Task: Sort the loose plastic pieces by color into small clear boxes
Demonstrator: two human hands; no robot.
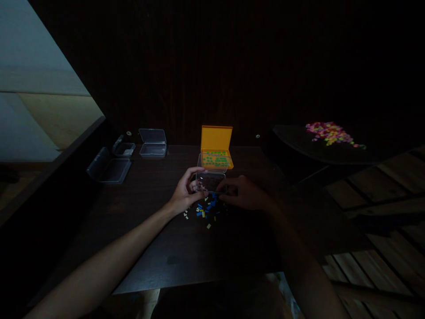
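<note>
Open box (210,182) at the centre of the desk (159,257), clear-walled, held above a scatter of small pieces (212,203). Its lid (212,169) is swung back on the far side. The left hand (185,191) grasps the box at its left end, thumb along the near edge and fingers around the side. The right hand (241,193) is at the opposite end, fingers bent down at the box's near right corner; the light is poor there, and whether they pinch anything cannot be told. Reddish contents show dimly within the box. The pieces, blue, yellow and pale, spread over the desk beneath and in front of the hands.

Just beyond the lid is a yellow case (217,138), open, its cover upright and its tray dotted with green bits (217,154), seen partly through the lid. At the far left of the desk are three clear containers, all open: one near the back edge (153,150), one beside it in the corner (124,149), and one nearer the person (115,172). To the right, a dark stand (287,138) bears a heap of multicoloured beads or similar bits (328,132); slatted wood (373,177) lies below it.
</note>
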